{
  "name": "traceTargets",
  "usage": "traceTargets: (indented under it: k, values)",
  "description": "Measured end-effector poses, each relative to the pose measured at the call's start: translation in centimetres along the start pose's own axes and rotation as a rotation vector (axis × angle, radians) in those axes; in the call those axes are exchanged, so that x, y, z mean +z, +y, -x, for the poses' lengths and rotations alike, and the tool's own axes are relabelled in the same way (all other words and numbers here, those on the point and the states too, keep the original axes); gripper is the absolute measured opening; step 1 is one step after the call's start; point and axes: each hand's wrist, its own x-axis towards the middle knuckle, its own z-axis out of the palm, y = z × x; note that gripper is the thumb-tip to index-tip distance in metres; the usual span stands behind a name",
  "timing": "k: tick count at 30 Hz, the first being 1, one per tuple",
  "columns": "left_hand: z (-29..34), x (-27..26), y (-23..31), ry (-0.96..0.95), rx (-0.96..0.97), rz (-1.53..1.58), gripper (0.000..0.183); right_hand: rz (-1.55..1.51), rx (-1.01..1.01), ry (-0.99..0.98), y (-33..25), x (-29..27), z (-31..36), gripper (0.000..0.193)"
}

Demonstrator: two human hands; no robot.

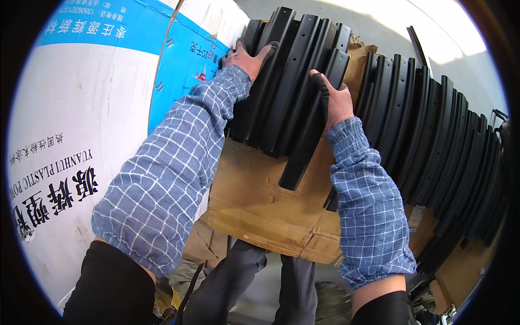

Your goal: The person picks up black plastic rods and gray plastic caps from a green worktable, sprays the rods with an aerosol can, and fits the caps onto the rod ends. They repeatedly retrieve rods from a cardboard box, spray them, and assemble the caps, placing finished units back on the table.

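A row of long black rails (279, 103), some with small holes, lies side by side on brown cardboard (260, 189). At the row's far left, my left hand (250, 59), in a dark-fingered glove, grips the outer rails with its thumb over their tops. My right hand (336, 100), gloved alike, closes on the row's right side, against a black rail (306, 146) that juts nearer to me than the others. Part of its fingers is hidden. Blue checked sleeve covers are on both my forearms.
A large white and blue box (97, 97) stands close on the left. Many more black rails (428, 130) are lined up in a curving row to the right. A thin black bar (417, 46) rises behind them. My legs (233, 287) are below the cardboard's front edge.
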Motion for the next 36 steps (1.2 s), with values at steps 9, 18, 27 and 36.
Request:
traceTargets:
  k: [9, 18, 27, 36]
  values:
    - [3.4, -1.5, -0.8, -0.406, 0.326, 0.339, 0.049, -0.163, 0.122, -0.114, 0.6, -3.1, -0.5, 0.113]
    - [8.7, -2.3, -0.1, -0.626, -0.201, 1.422, 0.046, -0.123, 0.156, -0.384, -1.4, -4.1, 2.0, 0.098]
    - [20.4, 2.8, -3.1, -0.722, -0.225, 1.980, 0.043, 0.000, 0.181, -0.641, 6.2, -4.4, 7.7, 0.065]
    - [35.1, -0.1, -5.6, -0.916, -0.496, 1.626, 0.044, -0.321, 0.345, -0.573, 10.5, -7.5, 20.9, 0.062]
